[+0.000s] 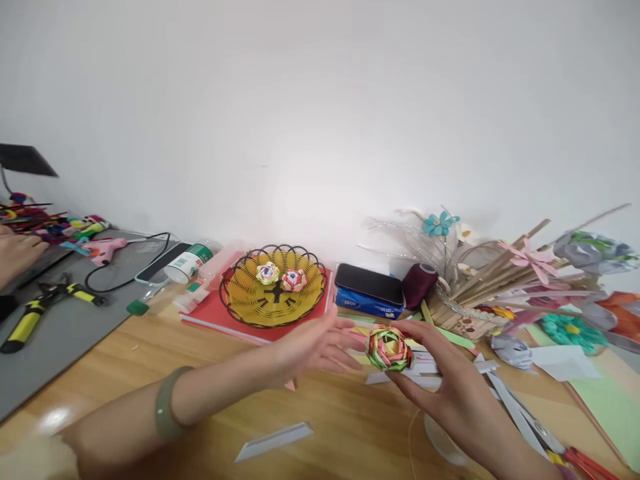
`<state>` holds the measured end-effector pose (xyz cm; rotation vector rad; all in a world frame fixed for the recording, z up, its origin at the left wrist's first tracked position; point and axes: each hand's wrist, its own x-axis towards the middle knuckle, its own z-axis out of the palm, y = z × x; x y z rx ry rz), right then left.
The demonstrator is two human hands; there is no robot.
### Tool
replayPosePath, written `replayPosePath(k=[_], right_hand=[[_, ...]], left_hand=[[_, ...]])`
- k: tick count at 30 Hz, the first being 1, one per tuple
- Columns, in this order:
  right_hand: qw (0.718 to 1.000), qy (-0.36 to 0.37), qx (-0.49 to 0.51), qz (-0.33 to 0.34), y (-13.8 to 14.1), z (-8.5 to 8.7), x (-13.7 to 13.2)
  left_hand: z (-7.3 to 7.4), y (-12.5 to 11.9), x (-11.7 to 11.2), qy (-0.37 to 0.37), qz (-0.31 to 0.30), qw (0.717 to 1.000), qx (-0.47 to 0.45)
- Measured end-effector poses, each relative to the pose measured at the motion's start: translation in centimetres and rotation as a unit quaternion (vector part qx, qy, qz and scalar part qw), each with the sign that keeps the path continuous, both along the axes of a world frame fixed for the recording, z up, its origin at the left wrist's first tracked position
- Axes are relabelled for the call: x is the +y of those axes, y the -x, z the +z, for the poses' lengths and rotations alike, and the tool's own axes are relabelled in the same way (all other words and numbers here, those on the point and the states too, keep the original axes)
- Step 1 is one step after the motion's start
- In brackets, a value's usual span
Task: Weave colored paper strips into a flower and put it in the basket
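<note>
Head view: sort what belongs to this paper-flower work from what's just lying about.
Likely the work's:
paper flower, held in the right hand
two similar flowers in the yellow basket
white paper strip
scissors

Apparently just lying about:
pliers
pink glue gun
black phone on the blue packet

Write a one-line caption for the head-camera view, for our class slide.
Right hand holding a multicoloured rosette, left hand open beside it; beyond, two more rosettes in a yellow basket.
</note>
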<state>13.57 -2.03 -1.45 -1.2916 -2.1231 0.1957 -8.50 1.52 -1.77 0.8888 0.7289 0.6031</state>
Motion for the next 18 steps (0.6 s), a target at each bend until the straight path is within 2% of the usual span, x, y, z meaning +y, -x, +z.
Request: replayPosePath(k=[3,6,7,10,12,15,18], right_hand=[[0.997,0.040,0.055,0.032,2.1,1.3,1.6],[0.992,0.059,0.068,0.088,5.9,2.2,4.0],[0.990,0.062,0.067,0.106,7.3,2.3,4.9],[0.986,0.063,0.055,0.144,11.1,1.5,7.5],[0.984,0.070,0.038,0.161,12.4,0.7,8.8],[0.983,0.075,0.024,0.166,11.8,-0.1,9.5],[0.986,0.068,0.014,0.151,9.5,0.2,9.0]], left_hand=[[1.2,5.1,0.4,-0.065,0.124,0.989,0.049],[2.6,9.2,0.8,-0.125,0.260,0.953,0.090],[3.0,10.1,0.9,-0.135,0.282,0.945,0.096],[3.5,11.9,1.6,-0.171,0.302,0.932,0.107],[3.3,12.7,2.3,-0.216,0.315,0.912,0.149],[2.5,14.1,3.5,-0.240,0.343,0.890,0.182],[1.8,15.4,4.5,-0.276,0.376,0.855,0.228]])
